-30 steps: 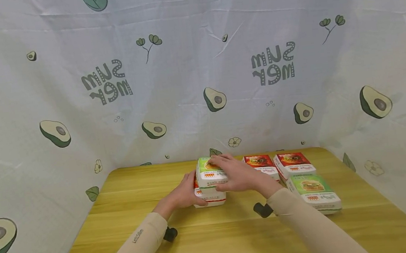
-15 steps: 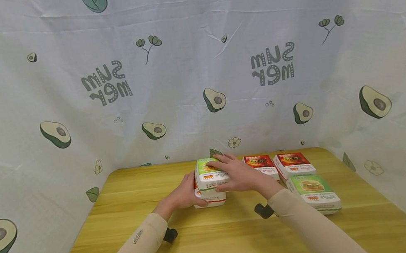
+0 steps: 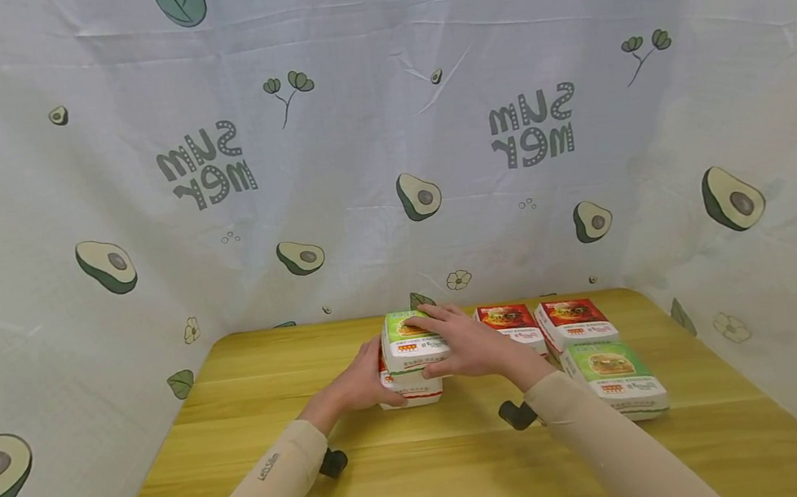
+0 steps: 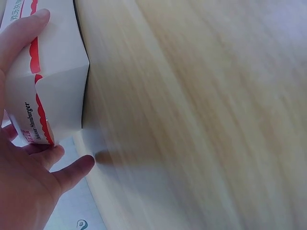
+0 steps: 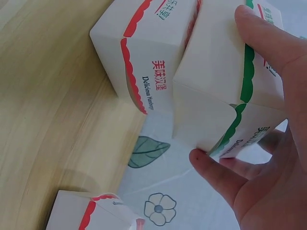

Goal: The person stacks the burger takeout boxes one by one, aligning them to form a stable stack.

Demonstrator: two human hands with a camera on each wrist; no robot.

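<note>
In the head view, a green-topped hamburger box (image 3: 410, 351) sits on a red-trimmed hamburger box (image 3: 415, 395), slightly askew. My right hand (image 3: 470, 344) grips the green one, thumb on its near side and fingers over the top and far side. The right wrist view shows this green-trimmed box (image 5: 216, 72) against the red-trimmed box (image 5: 144, 57). With thumb in front and fingers at the left side, my left hand (image 3: 358, 382) holds the lower box. That box's white side (image 4: 60, 91) appears in the left wrist view, standing on the wood.
Two red-topped hamburger boxes, one behind my right wrist (image 3: 508, 319) and one farther right (image 3: 574, 317), stand near the back edge. Another green-topped box (image 3: 616, 375) is in front of the latter. A patterned cloth (image 3: 357, 146) hangs behind the wooden table (image 3: 424, 475).
The upper green box has shifted slightly left on the lower box, with my right hand on it. My left hand has stayed put on the lower box.
</note>
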